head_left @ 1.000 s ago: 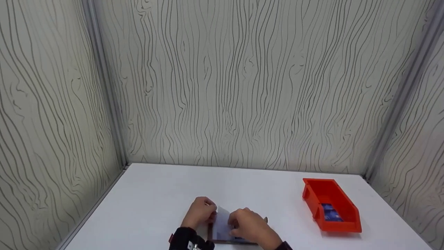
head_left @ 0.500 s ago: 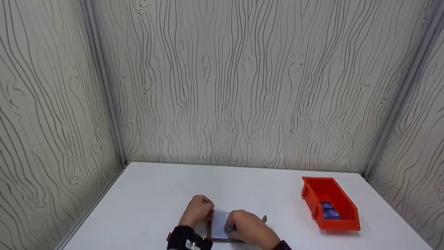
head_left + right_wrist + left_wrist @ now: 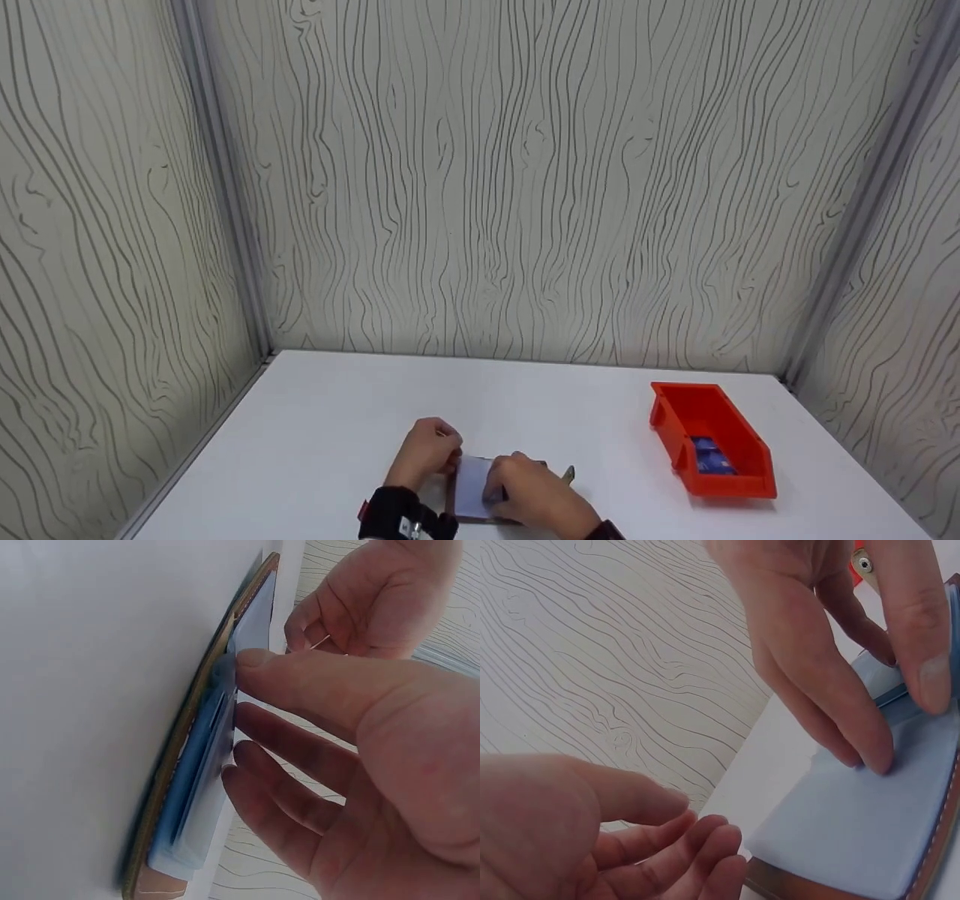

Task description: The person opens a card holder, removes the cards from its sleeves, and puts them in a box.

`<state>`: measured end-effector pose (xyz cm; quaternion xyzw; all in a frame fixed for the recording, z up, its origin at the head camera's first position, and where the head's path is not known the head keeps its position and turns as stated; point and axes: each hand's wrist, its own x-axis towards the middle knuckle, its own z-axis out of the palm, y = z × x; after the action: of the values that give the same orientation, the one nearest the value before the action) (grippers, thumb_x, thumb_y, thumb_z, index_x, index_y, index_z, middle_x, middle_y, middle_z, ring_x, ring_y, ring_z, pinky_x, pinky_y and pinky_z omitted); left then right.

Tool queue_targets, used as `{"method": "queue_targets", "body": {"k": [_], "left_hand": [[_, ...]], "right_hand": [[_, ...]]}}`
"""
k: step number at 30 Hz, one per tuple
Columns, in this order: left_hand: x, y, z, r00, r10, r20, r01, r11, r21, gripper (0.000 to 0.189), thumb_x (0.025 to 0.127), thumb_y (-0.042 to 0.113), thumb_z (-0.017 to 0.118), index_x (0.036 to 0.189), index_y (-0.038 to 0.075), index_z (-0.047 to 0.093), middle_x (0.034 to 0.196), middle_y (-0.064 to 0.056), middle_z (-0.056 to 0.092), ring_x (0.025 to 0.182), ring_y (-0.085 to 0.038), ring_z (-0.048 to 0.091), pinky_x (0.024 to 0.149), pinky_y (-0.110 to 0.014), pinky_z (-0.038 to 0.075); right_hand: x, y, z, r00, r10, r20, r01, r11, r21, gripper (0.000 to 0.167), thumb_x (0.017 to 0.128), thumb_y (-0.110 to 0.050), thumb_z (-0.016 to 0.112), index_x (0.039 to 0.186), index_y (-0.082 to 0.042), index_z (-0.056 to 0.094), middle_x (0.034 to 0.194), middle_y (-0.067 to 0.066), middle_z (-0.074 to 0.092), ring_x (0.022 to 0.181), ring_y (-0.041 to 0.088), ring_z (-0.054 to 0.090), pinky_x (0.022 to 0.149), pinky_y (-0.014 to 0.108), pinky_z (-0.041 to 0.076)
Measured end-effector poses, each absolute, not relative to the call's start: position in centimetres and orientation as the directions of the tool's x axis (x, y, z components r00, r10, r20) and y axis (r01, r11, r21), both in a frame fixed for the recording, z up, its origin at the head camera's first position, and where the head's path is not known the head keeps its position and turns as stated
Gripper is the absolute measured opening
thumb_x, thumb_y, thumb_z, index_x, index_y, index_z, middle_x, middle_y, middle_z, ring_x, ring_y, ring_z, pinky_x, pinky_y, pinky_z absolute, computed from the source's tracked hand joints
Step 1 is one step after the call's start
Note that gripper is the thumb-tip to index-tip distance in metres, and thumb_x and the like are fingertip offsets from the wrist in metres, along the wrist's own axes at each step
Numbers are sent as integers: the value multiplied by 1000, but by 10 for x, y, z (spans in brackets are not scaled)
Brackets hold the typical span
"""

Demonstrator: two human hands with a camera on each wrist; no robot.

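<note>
A brown leather card holder point(image 3: 451, 504) with clear bluish plastic sleeves lies spread on the table. Its stitched edge and one flat sleeve point(image 3: 855, 832) show best in the left wrist view. My right hand point(image 3: 529, 495) is over it, fingertips and thumb touching the sleeves, the thumb apart from the fingers. In the right wrist view, a stack of sleeves point(image 3: 199, 795) stands below this hand. My left hand point(image 3: 429, 452) is at the far left corner, fingers loosely bent beside the sleeve's corner, nothing visible in them. A strap with a metal snap point(image 3: 568, 475) sticks out at right.
A red plastic bin point(image 3: 712, 442) stands at the right of the white table point(image 3: 337, 397), with blue packets point(image 3: 711, 457) inside. Wood-grain patterned panels point(image 3: 480, 187) enclose the table at the back and sides.
The sleeve that stood raised between my hands now lies flatter on the card holder. My right hand has shifted slightly left across it; my left hand has barely moved.
</note>
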<state>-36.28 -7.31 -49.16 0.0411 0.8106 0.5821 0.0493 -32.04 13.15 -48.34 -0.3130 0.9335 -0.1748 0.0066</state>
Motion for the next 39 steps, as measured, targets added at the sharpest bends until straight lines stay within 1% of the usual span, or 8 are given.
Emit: {"method": "queue_targets", "body": {"k": [3, 7, 11, 15, 19, 23, 30, 39], "left_hand": [[-361, -70, -488, -992, 126, -21, 21, 323, 946, 15, 95, 9, 63, 103, -2, 69, 91, -12, 75, 77, -15, 71, 70, -29, 63], [-358, -60, -483, -990, 139, -19, 30, 342, 939, 14, 94, 9, 63, 102, 0, 69, 90, -11, 75, 77, -15, 71, 70, -30, 62], [-355, -47, -482, -983, 184, -18, 47, 344, 938, 10, 96, 9, 65, 101, 1, 69, 90, -10, 75, 79, -16, 72, 71, -31, 62], [-353, -36, -482, -973, 228, -25, 55, 335, 941, 7, 98, 8, 67, 99, 1, 69, 90, -11, 75, 79, -17, 74, 72, -34, 64], [-350, -31, -485, -971, 234, -38, 56, 382, 922, 7, 97, 8, 70, 95, 1, 73, 86, -10, 76, 76, -16, 71, 69, -32, 62], [-346, -28, -489, -972, 228, -62, 38, 412, 911, 7, 93, 6, 73, 92, -1, 76, 82, -10, 77, 70, -15, 71, 64, -30, 63], [-344, -29, -495, -973, 197, -118, -33, 389, 921, 10, 86, 2, 73, 94, -5, 72, 79, -12, 76, 65, -14, 72, 62, -31, 66], [-344, -31, -499, -975, 194, -111, -33, 365, 930, 15, 82, -1, 72, 94, -10, 73, 71, -12, 76, 59, -12, 73, 59, -29, 65]], "right_hand": [[-321, 132, -482, -805, -587, 80, -577, 746, -333, 12, 87, -9, 88, 97, -15, 88, 99, -7, 80, 92, 1, 65, 82, 27, 58], [-320, 139, -476, -768, -638, 53, -617, 715, -330, 21, 87, -10, 88, 106, -15, 86, 106, -7, 79, 98, -1, 66, 85, 23, 58], [-321, 154, -463, -739, -672, 42, -640, 682, -354, 33, 88, -10, 87, 120, -10, 80, 120, 1, 77, 112, 10, 70, 95, 28, 59], [-324, 170, -453, -799, -600, 43, -569, 732, -375, 36, 90, -9, 85, 125, -3, 76, 125, 10, 75, 118, 25, 72, 101, 41, 61], [-325, 178, -453, -876, -482, 15, -451, 808, -379, 43, 84, -12, 90, 122, 0, 75, 121, 14, 76, 110, 29, 71, 99, 50, 61], [-327, 179, -458, -915, -402, -38, -359, 852, -381, 54, 76, -18, 97, 122, -1, 74, 116, 10, 76, 103, 23, 69, 98, 52, 61], [-331, 178, -465, -916, -380, -126, -307, 869, -388, 49, 76, -17, 97, 119, -7, 79, 101, 0, 76, 90, 14, 61, 91, 47, 61], [-334, 180, -467, -908, -397, -134, -308, 850, -429, 46, 76, -14, 97, 120, -11, 81, 105, -1, 77, 93, 15, 60, 95, 48, 61]]}}
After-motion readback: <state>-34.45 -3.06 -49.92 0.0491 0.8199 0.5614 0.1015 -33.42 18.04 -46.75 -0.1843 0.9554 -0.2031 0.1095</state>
